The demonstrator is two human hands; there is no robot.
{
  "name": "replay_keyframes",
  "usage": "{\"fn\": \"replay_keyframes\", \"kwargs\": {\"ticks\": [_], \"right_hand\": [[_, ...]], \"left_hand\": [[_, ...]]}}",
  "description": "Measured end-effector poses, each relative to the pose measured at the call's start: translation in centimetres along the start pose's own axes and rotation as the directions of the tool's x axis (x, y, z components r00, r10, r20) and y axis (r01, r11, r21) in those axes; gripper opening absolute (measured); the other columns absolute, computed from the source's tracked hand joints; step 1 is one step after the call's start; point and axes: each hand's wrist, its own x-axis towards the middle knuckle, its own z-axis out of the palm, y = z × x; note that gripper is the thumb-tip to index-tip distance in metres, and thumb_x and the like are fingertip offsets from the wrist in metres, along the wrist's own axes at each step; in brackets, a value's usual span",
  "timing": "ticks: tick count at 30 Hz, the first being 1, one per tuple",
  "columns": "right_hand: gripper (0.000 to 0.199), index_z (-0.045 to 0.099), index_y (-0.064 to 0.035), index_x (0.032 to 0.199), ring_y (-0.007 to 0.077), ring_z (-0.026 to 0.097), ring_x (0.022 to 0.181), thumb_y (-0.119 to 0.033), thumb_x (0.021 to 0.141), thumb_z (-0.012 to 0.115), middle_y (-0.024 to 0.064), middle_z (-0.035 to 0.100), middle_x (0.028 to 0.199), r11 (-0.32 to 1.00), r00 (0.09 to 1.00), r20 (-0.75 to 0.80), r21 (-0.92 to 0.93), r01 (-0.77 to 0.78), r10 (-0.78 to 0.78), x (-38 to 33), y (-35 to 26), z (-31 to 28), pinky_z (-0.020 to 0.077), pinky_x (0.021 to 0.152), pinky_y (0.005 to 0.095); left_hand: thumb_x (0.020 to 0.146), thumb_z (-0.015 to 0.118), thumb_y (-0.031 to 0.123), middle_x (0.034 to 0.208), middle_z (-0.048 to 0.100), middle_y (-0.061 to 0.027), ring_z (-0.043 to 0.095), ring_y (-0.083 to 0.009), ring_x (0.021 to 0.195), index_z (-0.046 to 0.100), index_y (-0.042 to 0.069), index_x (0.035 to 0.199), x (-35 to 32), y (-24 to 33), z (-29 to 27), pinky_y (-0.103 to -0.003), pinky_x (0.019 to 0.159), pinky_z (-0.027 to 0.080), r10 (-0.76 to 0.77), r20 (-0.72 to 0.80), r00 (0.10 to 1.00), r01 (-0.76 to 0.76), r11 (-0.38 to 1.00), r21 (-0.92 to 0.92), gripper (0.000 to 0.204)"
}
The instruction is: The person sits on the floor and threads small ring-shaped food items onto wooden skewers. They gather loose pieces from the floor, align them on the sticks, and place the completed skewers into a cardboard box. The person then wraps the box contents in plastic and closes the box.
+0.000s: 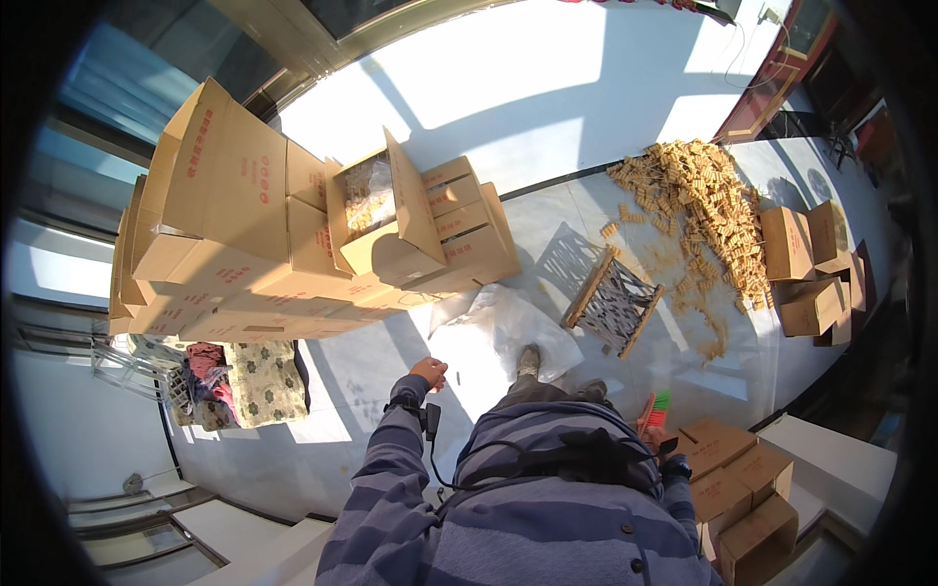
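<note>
My left hand (430,373) hangs over the sunlit floor with its fingers curled; whether anything small is inside them cannot be made out. Beyond it, a crumpled translucent plastic sheet (508,327) lies on the floor, with one of my shoes at its edge. Down by my right side, my right hand (653,439) is closed round a brush (659,408) with red and green bristles. Part of that hand is hidden by my clothing. Ahead on the right stands a low stool (618,303) with a woven strap seat and a wooden frame.
Cardboard cartons (234,234) are stacked at the left; an open carton (371,200) holds plastic-wrapped pieces. A large heap of tan ridged pieces (718,215) spreads along the far wall. More boxes (811,269) stand beyond it, others (733,469) near right. A flowered quilt (264,381) lies left.
</note>
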Motion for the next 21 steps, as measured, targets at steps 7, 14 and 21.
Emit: {"fn": "replay_keyframes", "kwargs": {"ticks": [7,14,21], "right_hand": [[0.037,0.067,-0.0062,0.110,0.0320,0.069,0.081,-0.036,0.100,0.048,0.0139,0.071,0.089,0.997,0.997,-0.027,-0.031,0.076,-0.077,-5.2,7.0,0.3,0.0535,0.075,0.0398],[0.042,0.065,-0.0050,0.120,0.0169,0.067,0.081,-0.041,0.101,0.054,0.0050,0.071,0.097,0.600,0.802,0.171,0.579,-0.551,0.572,-7.4,7.2,-1.0,0.0540,0.073,0.0336],[0.045,0.069,-0.0016,0.106,0.0229,0.069,0.081,-0.043,0.099,0.053,0.0104,0.071,0.087,0.644,0.810,-0.020,0.619,-0.451,0.586,-11.7,7.4,1.4,0.0537,0.075,0.0368]], "left_hand": [[0.096,0.063,0.031,0.089,0.068,-0.0098,0.069,-0.0220,0.072,0.059,0.002,0.125,-2.0,4.6,7.5,-0.038,0.066,0.060,0.076,0.017,0.997,-0.077,0.993,0.089,0.040],[0.100,0.060,0.030,0.094,0.069,-0.0152,0.068,-0.0248,0.072,0.054,0.003,0.131,-1.9,4.9,12.6,-0.040,0.064,0.059,-0.063,0.094,0.994,0.041,0.974,0.222,0.042],[0.101,0.054,0.028,0.108,0.068,-0.0212,0.070,-0.0329,0.088,0.050,0.004,0.137,-0.6,10.5,15.2,-0.047,0.078,0.060,-0.094,0.153,0.984,0.007,0.870,0.494,0.043]]}}
